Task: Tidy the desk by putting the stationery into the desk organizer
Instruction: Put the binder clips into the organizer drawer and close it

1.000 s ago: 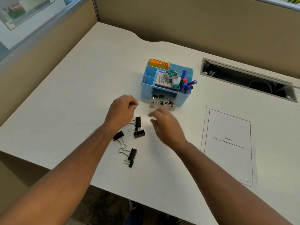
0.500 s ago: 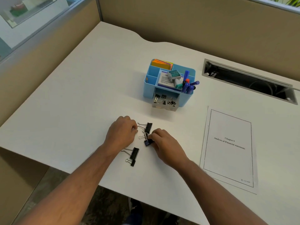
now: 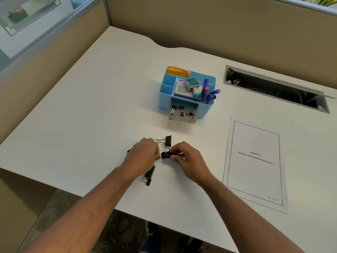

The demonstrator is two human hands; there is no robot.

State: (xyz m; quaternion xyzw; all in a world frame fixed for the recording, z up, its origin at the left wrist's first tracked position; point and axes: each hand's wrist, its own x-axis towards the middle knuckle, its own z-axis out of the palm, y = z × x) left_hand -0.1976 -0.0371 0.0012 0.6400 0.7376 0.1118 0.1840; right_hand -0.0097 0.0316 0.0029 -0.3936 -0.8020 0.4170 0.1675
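The right hand [image 3: 189,161] is pinching a small black metal binder clip [image 3: 166,154] just above the white counter [image 3: 91,115]. The left hand [image 3: 144,156], fingers curled, is meeting it; whether it grips is unclear. Light, stiff and springy, it handles best by its body. About four more clips are lying loose; the blue plastic organizer [image 3: 164,99] is waiting beyond.

White desk [image 3: 91,110], tan partition walls [image 3: 218,30]

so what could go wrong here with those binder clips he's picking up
The right hand pinches one binder clip whose wire handles seem to cross those of the clip beyond it; lifting might drag that one along. The left hand hides a clip at its far edge, easily missed. The clear drawer is small, so a toss could bounce out.
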